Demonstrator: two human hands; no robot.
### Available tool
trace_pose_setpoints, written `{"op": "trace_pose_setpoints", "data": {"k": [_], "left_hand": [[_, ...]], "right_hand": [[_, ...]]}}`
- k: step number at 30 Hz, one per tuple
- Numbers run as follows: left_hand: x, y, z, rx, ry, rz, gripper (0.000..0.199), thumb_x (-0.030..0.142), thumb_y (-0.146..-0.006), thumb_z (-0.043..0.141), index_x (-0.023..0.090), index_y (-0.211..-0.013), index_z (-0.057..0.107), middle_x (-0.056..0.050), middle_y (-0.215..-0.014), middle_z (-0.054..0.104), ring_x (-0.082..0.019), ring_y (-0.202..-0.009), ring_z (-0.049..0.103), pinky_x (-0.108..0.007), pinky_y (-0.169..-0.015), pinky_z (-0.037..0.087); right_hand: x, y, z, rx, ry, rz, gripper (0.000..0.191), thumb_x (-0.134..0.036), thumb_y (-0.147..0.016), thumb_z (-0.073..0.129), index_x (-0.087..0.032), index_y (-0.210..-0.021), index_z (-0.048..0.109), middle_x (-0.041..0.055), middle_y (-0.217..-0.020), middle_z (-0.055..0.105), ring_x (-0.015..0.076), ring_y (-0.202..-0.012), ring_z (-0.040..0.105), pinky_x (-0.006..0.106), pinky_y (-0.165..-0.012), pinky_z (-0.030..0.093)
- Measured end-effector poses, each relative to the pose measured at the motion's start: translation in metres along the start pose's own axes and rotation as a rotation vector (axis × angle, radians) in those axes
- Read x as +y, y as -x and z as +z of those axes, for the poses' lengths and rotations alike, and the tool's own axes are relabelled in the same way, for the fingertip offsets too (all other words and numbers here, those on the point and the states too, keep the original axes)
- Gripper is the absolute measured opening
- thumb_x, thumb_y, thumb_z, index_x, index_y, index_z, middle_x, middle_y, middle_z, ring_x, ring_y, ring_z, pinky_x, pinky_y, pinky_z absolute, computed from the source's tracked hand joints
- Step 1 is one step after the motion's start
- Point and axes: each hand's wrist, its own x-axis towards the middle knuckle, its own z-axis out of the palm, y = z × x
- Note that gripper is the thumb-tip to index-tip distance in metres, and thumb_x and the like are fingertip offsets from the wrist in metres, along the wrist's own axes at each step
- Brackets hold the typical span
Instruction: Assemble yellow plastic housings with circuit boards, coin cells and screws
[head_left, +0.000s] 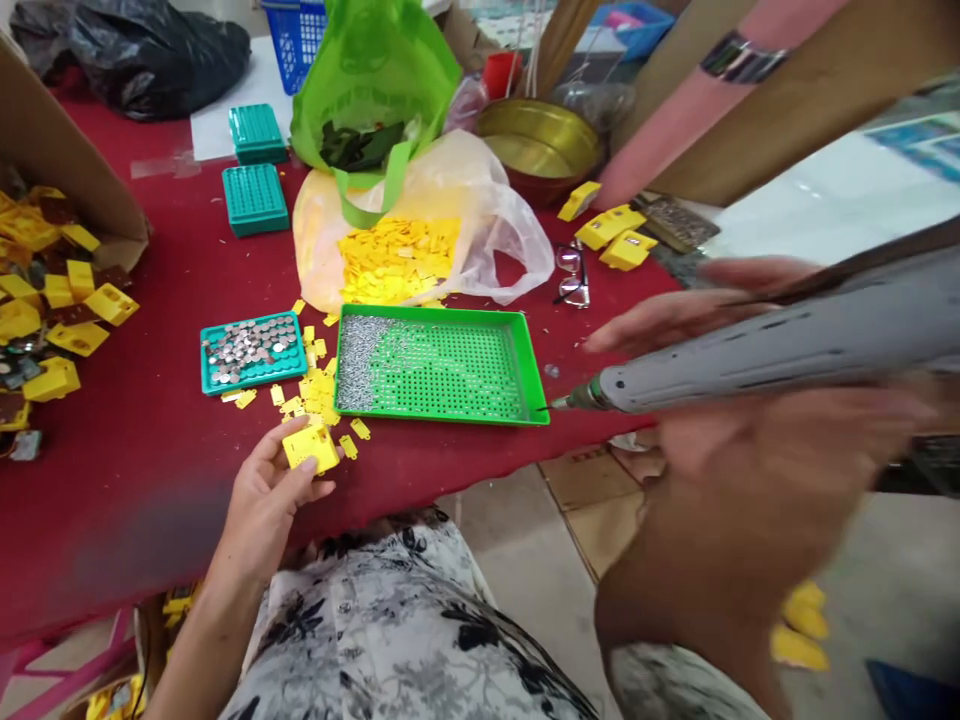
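Left of centre in the lower half, the left hand (pixel 274 470) grips a yellow case (pixel 309 450). At right, the blurred right hand (pixel 750 440) clasps a grey screwdriver (pixel 750 345), its tip by the central green tray's (pixel 534 365) lower-right corner.

The yellow case (pixel 311 450) looks smooth plastic, the screwdriver (pixel 750 335) matt grey, the green tray (pixel 532 362) glossy plastic.

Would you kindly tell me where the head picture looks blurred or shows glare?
Head view: right hand smeared, probably by motion, and grey tool soft; left hand and yellow casing clearer; head view, top left: shiny highlights on the black bag.
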Motion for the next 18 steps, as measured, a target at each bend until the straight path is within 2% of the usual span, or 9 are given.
{"op": "trace_pose_setpoints", "data": {"k": [1,3,5,10,15,18], "left_hand": [[0.000,0.002,0.003,0.014,-0.005,-0.002,0.061,0.029,-0.063,0.086,0.018,-0.118,0.061,-0.006,-0.105,0.071,-0.019,-0.087,0.070,-0.024,-0.063,0.061],[-0.001,0.005,0.008,0.044,-0.003,-0.005,0.062,0.029,-0.061,0.087,0.018,-0.117,0.063,-0.006,-0.101,0.071,-0.018,-0.084,0.070,-0.024,-0.061,0.061],[-0.002,0.009,0.012,0.066,0.006,-0.003,0.062,0.027,-0.060,0.088,0.018,-0.116,0.063,-0.005,-0.098,0.072,-0.017,-0.082,0.070,-0.023,-0.061,0.061],[-0.004,0.014,0.021,0.053,0.016,0.007,0.055,0.026,-0.067,0.085,0.020,-0.117,0.063,-0.006,-0.106,0.072,-0.019,-0.088,0.072,-0.023,-0.064,0.062],[-0.007,0.005,0.020,0.014,0.026,0.004,0.050,0.025,-0.071,0.083,0.021,-0.116,0.063,-0.008,-0.108,0.073,-0.023,-0.094,0.073,-0.024,-0.066,0.062],[-0.005,0.002,0.019,-0.007,0.015,-0.004,0.046,0.026,-0.072,0.081,0.021,-0.115,0.064,-0.009,-0.109,0.073,-0.023,-0.096,0.073,-0.024,-0.066,0.063]], "right_hand": [[0.003,-0.007,0.001,0.054,-0.144,-0.029,0.053,-0.075,-0.079,0.055,-0.025,-0.094,0.066,0.0051,-0.071,0.057,0.0202,-0.061,0.060,0.037,-0.057,0.049],[0.008,-0.015,0.004,0.080,-0.376,-0.046,0.048,-0.064,-0.072,0.072,-0.026,-0.099,0.065,0.0018,-0.067,0.058,0.0174,-0.055,0.055,0.034,-0.052,0.047],[0.011,-0.018,0.009,0.061,-0.437,-0.012,0.048,-0.061,-0.071,0.074,-0.026,-0.101,0.062,-0.0004,-0.064,0.057,0.0158,-0.051,0.053,0.032,-0.048,0.045],[0.024,-0.012,0.033,0.173,-0.362,0.034,0.043,-0.064,-0.076,0.068,-0.028,-0.095,0.054,-0.0034,-0.061,0.052,0.0150,-0.047,0.052,0.031,-0.046,0.044],[0.044,-0.003,0.057,0.197,-0.100,0.134,0.058,-0.083,-0.076,0.045,-0.030,-0.101,0.045,-0.0011,-0.061,0.047,0.0198,-0.050,0.053,0.037,-0.050,0.045],[0.048,-0.001,0.061,0.229,-0.095,0.158,0.061,-0.085,-0.074,0.043,-0.031,-0.103,0.042,-0.0014,-0.061,0.046,0.0209,-0.050,0.053,0.038,-0.050,0.045]]}}
